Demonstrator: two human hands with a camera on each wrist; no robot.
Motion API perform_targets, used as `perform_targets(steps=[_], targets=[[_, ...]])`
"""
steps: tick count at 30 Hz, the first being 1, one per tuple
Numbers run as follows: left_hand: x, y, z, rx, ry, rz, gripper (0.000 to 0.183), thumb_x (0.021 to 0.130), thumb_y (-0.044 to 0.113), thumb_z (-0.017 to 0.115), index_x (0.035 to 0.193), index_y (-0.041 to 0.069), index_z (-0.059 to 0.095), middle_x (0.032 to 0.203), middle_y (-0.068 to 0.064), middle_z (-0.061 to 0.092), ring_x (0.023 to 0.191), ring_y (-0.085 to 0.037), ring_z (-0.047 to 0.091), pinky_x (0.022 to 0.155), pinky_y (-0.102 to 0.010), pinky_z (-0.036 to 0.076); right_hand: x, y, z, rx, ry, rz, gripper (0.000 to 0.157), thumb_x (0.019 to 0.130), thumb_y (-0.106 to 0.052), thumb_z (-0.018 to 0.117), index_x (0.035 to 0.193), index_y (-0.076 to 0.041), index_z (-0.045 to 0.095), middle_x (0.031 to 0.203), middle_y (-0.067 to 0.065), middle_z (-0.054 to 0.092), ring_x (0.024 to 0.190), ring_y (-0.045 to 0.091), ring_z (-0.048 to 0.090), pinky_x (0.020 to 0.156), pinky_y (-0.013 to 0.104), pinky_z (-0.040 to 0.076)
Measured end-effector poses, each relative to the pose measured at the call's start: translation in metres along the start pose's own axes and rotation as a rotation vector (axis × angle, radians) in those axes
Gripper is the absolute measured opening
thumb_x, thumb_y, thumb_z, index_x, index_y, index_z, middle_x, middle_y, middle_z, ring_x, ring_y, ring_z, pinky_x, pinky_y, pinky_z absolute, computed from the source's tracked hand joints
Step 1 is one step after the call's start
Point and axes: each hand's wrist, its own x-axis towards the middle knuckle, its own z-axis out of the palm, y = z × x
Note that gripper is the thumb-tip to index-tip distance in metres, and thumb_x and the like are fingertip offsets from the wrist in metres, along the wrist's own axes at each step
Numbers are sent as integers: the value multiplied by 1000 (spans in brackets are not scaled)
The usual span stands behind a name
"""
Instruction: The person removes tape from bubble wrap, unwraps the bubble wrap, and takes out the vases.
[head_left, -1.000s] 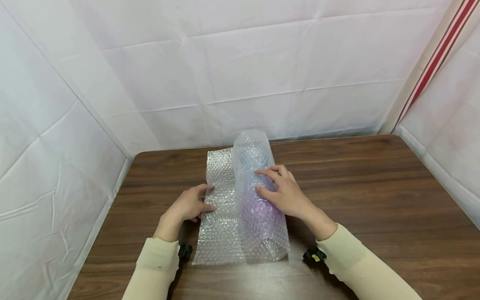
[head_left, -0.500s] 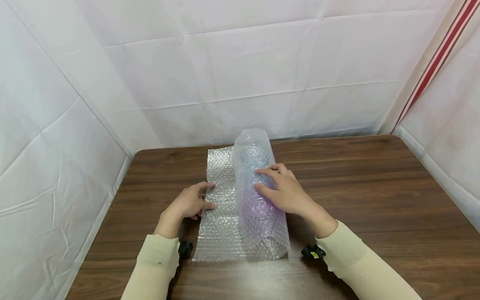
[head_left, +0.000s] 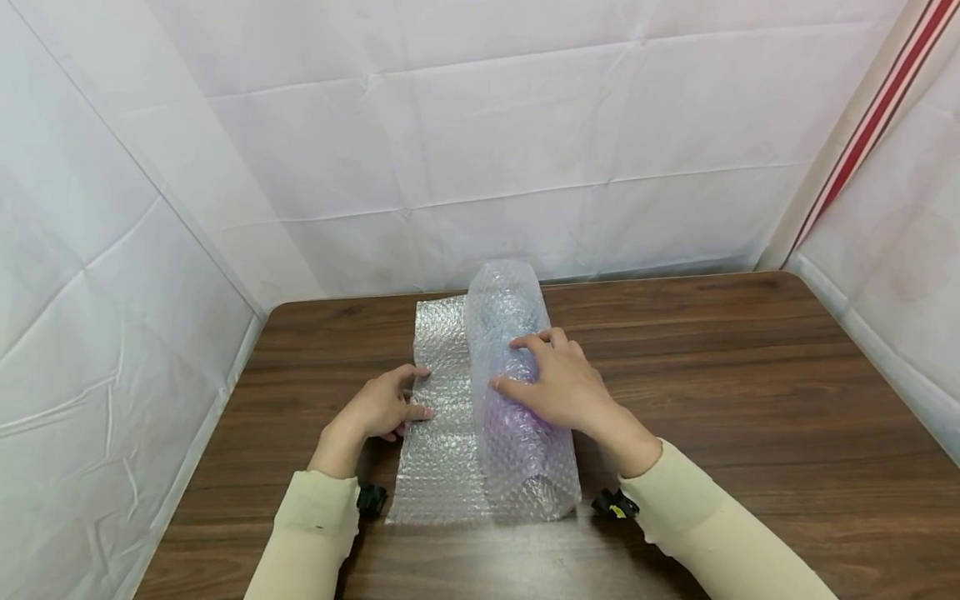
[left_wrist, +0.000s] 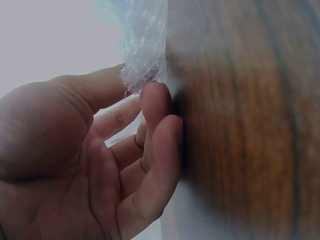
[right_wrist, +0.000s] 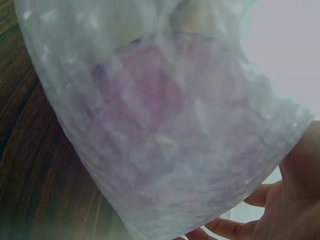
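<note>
A clear sheet of bubble wrap (head_left: 442, 467) lies on the brown table, its right part rolled around a blue and purple thing (head_left: 510, 412) that shows blurred through the layers. My left hand (head_left: 375, 406) pinches the left edge of the flat part, thumb on top. Close up in the left wrist view, the bubble wrap (left_wrist: 145, 55) edge sits between thumb and fingers. My right hand (head_left: 566, 379) rests on the upper right side of the roll, thumb and fingers spread over it. The right wrist view is mostly filled by the wrapped roll (right_wrist: 165, 125), fingers (right_wrist: 235, 227) at its lower right edge.
The wooden table (head_left: 750, 400) reaches out on both sides of the wrap. White sheeting (head_left: 465, 142) stands behind it and at left and right, with a red stripe (head_left: 873, 129) in the right corner. Small black wrist cameras (head_left: 615, 503) sit under the sleeves.
My right hand has shifted slightly left over the roll, its thumb reaching farther across and its index finger more bent. The left hand and the wrap stay nearly as they were.
</note>
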Motion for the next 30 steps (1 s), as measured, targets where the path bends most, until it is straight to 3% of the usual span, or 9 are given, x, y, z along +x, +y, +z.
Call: perform_targets(steps=[7, 30], targets=[[1, -1, 0, 1, 8, 6, 67, 92, 21, 81, 151, 23, 51, 71, -8, 62, 61, -21, 61, 54, -35, 56, 0, -3, 3, -7, 15, 7, 68, 89, -62, 71, 144, -23, 58, 147, 14, 46, 126, 37, 50, 86, 58, 54], [0, -1, 0, -18, 5, -2, 67, 91, 20, 82, 150, 24, 52, 73, -7, 63, 60, -20, 61, 55, -36, 57, -1, -4, 1, 30, 45, 22, 72, 89, -52, 74, 149, -20, 52, 143, 15, 49, 125, 37, 52, 87, 57, 53]])
